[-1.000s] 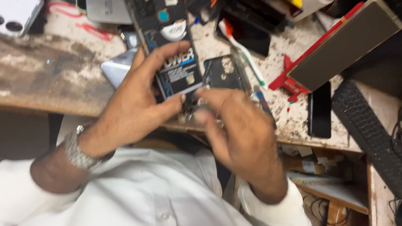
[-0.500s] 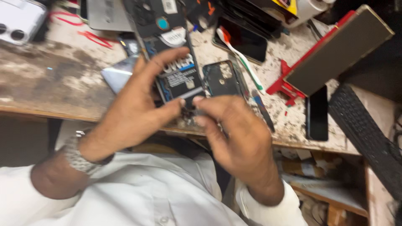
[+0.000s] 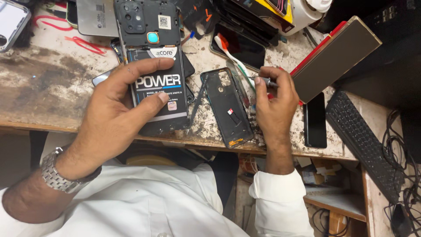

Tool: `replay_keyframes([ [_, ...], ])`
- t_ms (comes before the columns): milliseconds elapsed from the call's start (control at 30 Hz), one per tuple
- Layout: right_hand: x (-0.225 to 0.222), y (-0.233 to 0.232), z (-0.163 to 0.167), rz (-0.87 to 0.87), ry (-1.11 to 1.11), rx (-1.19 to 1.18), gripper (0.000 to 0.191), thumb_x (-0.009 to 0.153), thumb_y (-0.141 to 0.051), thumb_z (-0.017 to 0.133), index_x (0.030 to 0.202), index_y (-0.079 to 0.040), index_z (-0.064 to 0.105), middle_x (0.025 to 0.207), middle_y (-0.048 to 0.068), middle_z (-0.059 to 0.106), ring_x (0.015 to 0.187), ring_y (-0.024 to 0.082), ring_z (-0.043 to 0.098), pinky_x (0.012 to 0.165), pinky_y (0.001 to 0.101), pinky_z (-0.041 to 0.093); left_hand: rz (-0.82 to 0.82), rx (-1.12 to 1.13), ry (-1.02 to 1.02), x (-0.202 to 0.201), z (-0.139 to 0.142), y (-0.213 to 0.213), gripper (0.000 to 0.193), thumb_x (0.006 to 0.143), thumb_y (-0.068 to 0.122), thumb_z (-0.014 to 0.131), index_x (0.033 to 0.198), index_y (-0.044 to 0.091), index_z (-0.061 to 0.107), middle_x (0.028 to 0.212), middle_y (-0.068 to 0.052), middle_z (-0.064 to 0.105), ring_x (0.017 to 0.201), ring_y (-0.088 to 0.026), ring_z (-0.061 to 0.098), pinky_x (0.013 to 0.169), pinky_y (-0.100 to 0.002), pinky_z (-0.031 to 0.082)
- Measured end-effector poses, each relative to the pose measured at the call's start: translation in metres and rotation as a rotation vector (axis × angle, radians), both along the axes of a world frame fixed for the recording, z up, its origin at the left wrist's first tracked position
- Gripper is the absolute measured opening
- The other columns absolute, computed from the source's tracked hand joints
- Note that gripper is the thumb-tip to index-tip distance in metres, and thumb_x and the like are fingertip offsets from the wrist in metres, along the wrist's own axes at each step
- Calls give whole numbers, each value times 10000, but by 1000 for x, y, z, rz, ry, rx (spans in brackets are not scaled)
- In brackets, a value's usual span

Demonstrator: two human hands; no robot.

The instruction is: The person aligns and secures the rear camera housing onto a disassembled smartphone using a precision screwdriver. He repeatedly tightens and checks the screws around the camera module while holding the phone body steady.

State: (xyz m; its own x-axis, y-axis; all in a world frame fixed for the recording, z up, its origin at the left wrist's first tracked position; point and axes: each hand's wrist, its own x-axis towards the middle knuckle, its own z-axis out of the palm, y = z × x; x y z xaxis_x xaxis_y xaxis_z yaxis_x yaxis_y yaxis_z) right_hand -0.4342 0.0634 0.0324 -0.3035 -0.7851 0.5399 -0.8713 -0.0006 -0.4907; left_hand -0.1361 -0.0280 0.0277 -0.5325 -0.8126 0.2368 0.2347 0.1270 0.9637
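— What step is in hand?
— The opened phone, battery exposed, is pinned flat on the worn bench by the left hand. A small metal tool, seemingly a screwdriver, is pinched by the right hand.
— And next?
— The tip would need to be brought across the back cover, probably.

The right hand hides most of the small tool it grips.

head cam | looks steeply down | close over workbench edge | single view
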Motion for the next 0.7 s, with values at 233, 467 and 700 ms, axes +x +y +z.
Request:
replay_keyframes([
  [233,-5,-15,-2,15,49,27,140,1009,-11,710,1138,13,662,1139,132,700,1013,205,715,840,301,605,-56,98,50,-3,-1,2,399,967,-5,655,1362,1,602,1328,-74,656,1173,-106,643,1015,-268,567],
  [467,32,13,24,115,-266,-96,185,1050,3,693,1222,31,630,1178,119,694,1040,178,682,878,276,568,0,74,-37,-9,-1,2,260,960,100,709,1217,57,716,1178,-50,709,1080,-122,657,942,-283,555],
  [700,101,42,36,270,-347,-233,181,1093,67,688,1222,32,566,1229,136,616,1110,172,694,978,262,634,-51,-14,-9,-21,-3,4,195,957,187,735,1119,83,770,1116,-56,729,1094,-143,672,996,-292,526],
])
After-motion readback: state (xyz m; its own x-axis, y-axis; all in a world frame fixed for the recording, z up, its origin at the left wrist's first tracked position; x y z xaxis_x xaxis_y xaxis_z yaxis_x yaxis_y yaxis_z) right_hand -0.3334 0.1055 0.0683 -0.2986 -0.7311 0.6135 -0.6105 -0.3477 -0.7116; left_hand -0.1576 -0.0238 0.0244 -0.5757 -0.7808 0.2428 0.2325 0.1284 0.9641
